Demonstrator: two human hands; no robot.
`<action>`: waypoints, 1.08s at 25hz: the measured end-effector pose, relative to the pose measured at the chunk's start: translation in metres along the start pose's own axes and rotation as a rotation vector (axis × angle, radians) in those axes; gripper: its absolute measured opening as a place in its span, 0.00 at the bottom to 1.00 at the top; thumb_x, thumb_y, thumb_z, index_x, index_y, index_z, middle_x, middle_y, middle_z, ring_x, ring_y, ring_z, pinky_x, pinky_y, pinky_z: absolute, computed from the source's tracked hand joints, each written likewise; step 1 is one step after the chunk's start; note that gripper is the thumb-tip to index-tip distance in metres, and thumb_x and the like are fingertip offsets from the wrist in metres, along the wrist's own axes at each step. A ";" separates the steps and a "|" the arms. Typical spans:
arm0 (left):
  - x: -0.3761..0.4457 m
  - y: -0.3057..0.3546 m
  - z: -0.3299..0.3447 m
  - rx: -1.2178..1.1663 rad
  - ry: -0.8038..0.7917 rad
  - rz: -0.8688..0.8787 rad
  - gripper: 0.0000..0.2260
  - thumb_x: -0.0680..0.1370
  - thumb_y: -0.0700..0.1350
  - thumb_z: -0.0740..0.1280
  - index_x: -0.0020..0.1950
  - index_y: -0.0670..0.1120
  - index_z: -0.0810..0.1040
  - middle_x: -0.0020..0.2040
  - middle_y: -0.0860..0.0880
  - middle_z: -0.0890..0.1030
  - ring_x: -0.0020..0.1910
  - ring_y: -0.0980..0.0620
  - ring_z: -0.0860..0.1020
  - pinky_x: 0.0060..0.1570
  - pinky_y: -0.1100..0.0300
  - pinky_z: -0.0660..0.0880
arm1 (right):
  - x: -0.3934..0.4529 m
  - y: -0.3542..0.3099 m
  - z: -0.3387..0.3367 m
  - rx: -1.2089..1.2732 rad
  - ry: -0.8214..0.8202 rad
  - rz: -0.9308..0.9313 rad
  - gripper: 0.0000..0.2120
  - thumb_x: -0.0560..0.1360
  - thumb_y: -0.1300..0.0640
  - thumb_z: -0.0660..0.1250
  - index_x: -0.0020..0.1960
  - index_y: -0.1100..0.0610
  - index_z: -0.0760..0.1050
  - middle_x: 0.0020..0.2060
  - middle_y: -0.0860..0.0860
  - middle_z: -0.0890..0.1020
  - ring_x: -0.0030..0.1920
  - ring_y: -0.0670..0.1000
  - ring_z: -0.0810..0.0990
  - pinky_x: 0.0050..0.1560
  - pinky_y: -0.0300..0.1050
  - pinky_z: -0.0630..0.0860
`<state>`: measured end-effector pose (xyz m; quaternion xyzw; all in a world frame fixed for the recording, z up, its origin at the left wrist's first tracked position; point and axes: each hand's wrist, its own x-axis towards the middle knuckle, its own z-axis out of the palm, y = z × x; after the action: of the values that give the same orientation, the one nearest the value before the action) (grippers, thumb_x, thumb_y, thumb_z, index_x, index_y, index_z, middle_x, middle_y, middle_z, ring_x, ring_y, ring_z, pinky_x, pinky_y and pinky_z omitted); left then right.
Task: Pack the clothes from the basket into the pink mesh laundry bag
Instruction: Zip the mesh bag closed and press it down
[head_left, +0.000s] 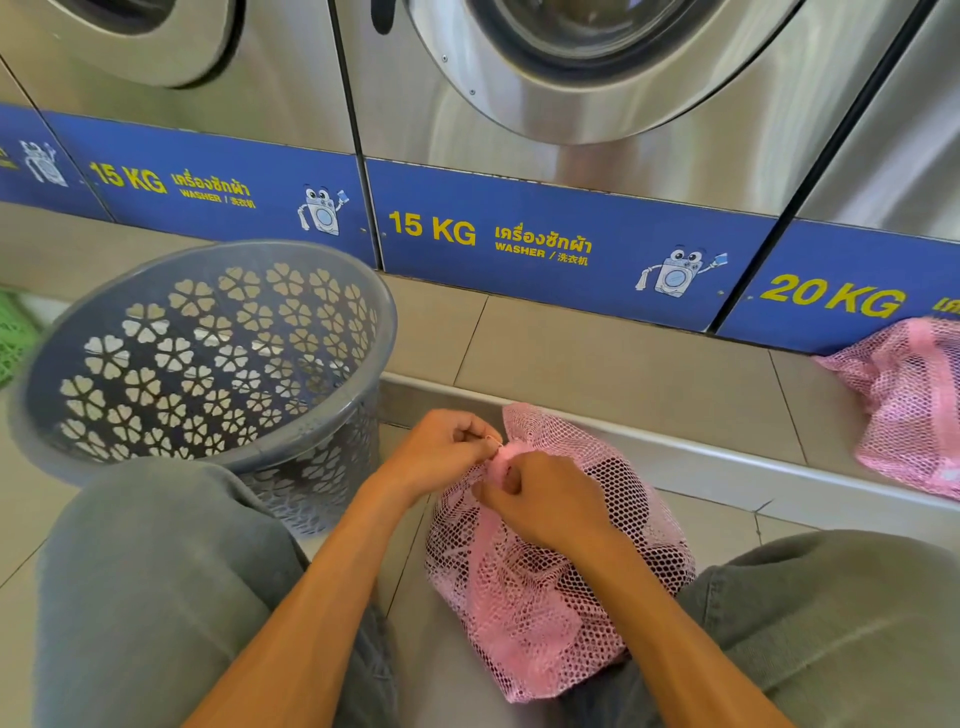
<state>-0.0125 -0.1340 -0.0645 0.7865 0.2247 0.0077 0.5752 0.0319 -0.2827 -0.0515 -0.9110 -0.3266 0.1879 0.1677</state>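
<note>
The pink mesh laundry bag (540, 597) stands on the floor between my knees, bulging with dark and pink clothes. Its gathered neck is pinched between both hands. My left hand (441, 449) grips the neck from the left, fingers curled tight on a thin cord or pull. My right hand (540, 499) holds the bunched mesh just below and to the right. The grey plastic basket (317, 467) with flower-shaped holes stands to the left of the bag, and no clothes show inside it.
A second filled pink mesh bag (914, 405) lies on the tiled step (613, 364) at far right. Steel washing machines (571, 156) with blue panels line the back. A green mesh item (13, 332) shows at the left edge. My grey-trousered knees flank the bag.
</note>
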 end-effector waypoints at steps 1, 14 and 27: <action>-0.001 0.001 -0.002 0.003 -0.009 0.004 0.05 0.76 0.36 0.69 0.49 0.43 0.84 0.44 0.48 0.86 0.42 0.57 0.82 0.49 0.64 0.79 | 0.000 0.001 0.002 -0.035 0.022 0.012 0.22 0.77 0.34 0.61 0.34 0.50 0.72 0.33 0.45 0.78 0.38 0.50 0.79 0.39 0.43 0.72; 0.005 -0.009 -0.002 0.132 0.320 -0.027 0.05 0.78 0.40 0.67 0.48 0.48 0.82 0.42 0.53 0.83 0.44 0.54 0.81 0.50 0.58 0.79 | -0.016 -0.014 -0.015 -0.063 -0.665 -0.210 0.12 0.79 0.50 0.68 0.44 0.58 0.80 0.42 0.52 0.87 0.37 0.47 0.84 0.41 0.41 0.79; 0.005 0.000 -0.004 -0.002 0.215 0.184 0.06 0.79 0.39 0.67 0.49 0.50 0.82 0.44 0.55 0.86 0.45 0.58 0.83 0.47 0.63 0.79 | -0.005 -0.005 -0.015 0.120 -0.149 -0.056 0.26 0.76 0.35 0.63 0.43 0.58 0.81 0.39 0.54 0.85 0.37 0.53 0.82 0.38 0.44 0.74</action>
<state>-0.0087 -0.1288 -0.0642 0.7978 0.2122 0.1449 0.5455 0.0322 -0.2855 -0.0356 -0.8733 -0.3518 0.2696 0.2023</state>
